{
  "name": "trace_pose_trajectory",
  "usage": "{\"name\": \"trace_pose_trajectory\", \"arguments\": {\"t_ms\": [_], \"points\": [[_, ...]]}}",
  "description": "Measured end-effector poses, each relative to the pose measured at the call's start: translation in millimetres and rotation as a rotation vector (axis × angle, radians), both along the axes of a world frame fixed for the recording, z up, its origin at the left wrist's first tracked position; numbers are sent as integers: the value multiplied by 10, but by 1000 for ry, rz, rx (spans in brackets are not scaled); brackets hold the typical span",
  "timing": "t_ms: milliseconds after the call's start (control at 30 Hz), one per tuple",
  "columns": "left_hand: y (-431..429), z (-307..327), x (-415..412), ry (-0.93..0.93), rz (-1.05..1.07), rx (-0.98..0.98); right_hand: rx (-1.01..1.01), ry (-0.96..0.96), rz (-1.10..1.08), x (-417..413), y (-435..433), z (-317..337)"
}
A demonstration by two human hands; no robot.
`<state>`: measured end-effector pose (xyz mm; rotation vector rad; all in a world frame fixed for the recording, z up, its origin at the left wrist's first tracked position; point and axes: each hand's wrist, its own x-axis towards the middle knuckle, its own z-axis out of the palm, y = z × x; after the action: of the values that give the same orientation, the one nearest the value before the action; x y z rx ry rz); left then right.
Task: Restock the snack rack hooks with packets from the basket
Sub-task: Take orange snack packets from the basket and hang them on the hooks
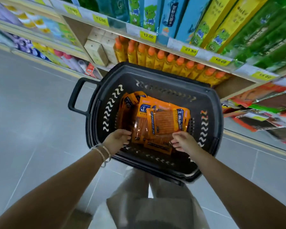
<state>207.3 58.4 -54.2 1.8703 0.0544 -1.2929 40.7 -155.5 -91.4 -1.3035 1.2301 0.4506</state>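
Two bare forearms reach in from the bottom edge, at 7 and 5 o'clock, toward the middle of the view. Behind them, from 9 o'clock round to 2, runs tilted shop shelving (155, 43) with yellow price tags, tall boxes and a row of orange-capped bottles (172, 63); grey tiled floor (31, 113) fills the left side. At 3 o'clock hangs the snack rack (262, 109), blurred, with red and orange bags already on it; how many hooks are bare cannot be told. In the centre sits a dark plastic basket (218, 113), its handle at 9 o'clock. Inside lies a loose stack of orange packets (160, 119), all of them within the basket walls. The left hand (117, 139) meets the stack's near left edge, fingers (128, 132) curled onto it; the right hand (184, 141) is at the near right corner, fingers (175, 135) bent and apparently pinching a packet. Thin bracelets (104, 152) circle the left wrist. By this view no packet has left the basket: the step in hand looks like picking up, with carrying and hanging on the hooks yet to do.
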Motion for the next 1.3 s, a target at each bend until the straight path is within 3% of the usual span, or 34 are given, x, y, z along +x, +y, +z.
{"name": "trace_pose_trajectory", "arguments": {"t_ms": [167,367,533,700,767,900,1100,1167,1300], "points": [[-445,-528,345,-1,-3,42,122,155,-155,304,-34,-768],[-496,-1175,243,39,38,130,325,362,-747,526,56,-1394],[-433,-1364,90,47,86,148,298,306,-926,610,175,-1609],[-425,-1335,134,61,100,120,361,47,-1131,503,138,-1470],[-425,-1300,197,27,86,133,418,2,-1095,422,88,-1322],[-501,-1142,380,-46,122,166,460,-85,-702,279,9,-1037],[-635,-970,410,383,-43,133,550,-196,-75,351,10,-792],[-667,-1003,359,422,25,86,477,-180,-53,426,18,-833],[-639,-1133,258,220,105,144,89,-37,-280,454,-104,-1173]]}}
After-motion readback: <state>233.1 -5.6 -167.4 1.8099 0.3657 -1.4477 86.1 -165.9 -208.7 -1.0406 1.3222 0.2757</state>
